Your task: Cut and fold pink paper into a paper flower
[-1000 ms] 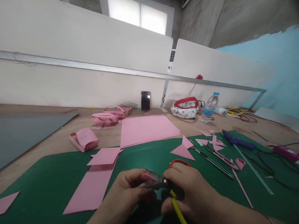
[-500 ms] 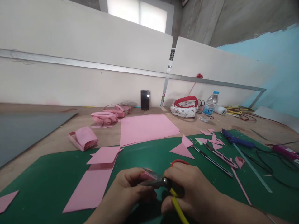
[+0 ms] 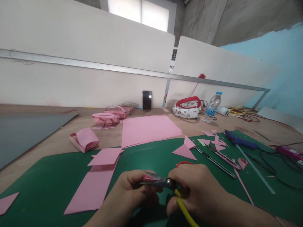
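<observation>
Scissors [image 3: 163, 182] with red and yellow handles are gripped in my right hand [image 3: 193, 186], its fingers wrapped through and around the handles. My left hand [image 3: 134, 190] pinches a small piece of pink paper [image 3: 151, 177], which lies between the scissor blades. The blades point left, close against my left fingers, and much of the paper is hidden by them. Both hands are just above a green cutting mat [image 3: 139, 160]. Left of them, a long folded strip of pink paper [image 3: 88, 192] rests on the mat.
Pink sheets [image 3: 149, 129] lie behind the mat, with folded pink paper pieces [image 3: 85, 139] to their left. On the right are paper scraps [image 3: 184, 152], a pen [image 3: 214, 162], a utility knife [image 3: 224, 157] and a blue glue gun [image 3: 241, 141]. A phone [image 3: 147, 100], pouch [image 3: 187, 108] and bottle [image 3: 212, 108] stand behind.
My right hand and the scissors have shifted slightly to the right. The blades look nearer together around the pink paper. My left hand has barely moved.
</observation>
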The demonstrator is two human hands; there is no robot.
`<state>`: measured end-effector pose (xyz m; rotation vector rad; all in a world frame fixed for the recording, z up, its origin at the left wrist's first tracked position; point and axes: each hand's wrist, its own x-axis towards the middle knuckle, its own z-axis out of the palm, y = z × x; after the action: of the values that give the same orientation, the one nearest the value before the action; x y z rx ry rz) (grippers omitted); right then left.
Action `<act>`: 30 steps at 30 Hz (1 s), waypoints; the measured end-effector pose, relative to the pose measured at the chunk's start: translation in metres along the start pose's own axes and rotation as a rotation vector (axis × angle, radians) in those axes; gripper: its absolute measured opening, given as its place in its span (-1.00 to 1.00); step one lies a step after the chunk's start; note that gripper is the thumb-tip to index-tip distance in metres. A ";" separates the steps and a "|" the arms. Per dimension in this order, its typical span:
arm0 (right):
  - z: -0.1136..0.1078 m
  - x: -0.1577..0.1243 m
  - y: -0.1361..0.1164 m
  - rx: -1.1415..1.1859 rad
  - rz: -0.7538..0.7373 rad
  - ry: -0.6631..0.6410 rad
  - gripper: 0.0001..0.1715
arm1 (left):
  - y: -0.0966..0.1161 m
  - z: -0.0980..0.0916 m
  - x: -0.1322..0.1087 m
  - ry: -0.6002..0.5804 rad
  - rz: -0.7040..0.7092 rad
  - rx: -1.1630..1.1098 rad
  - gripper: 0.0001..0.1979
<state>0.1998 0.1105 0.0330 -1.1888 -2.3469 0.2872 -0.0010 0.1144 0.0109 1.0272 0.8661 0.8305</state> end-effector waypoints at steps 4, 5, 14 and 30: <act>-0.001 0.000 -0.001 -0.024 -0.005 0.018 -0.45 | -0.001 0.000 0.000 -0.001 0.031 0.005 -0.77; -0.002 0.000 -0.001 -0.031 -0.009 0.022 -0.46 | -0.001 0.000 0.000 0.007 0.037 0.003 -0.78; -0.007 0.000 0.001 -0.111 -0.070 0.048 -0.46 | 0.003 0.004 -0.002 0.030 0.020 0.042 -0.76; -0.018 -0.001 0.004 -0.232 -0.114 0.040 -0.42 | 0.009 0.008 -0.006 0.088 0.025 0.123 -0.80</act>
<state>0.2121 0.1112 0.0467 -1.1465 -2.4513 -0.0499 0.0017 0.1088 0.0231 1.1176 0.9903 0.8572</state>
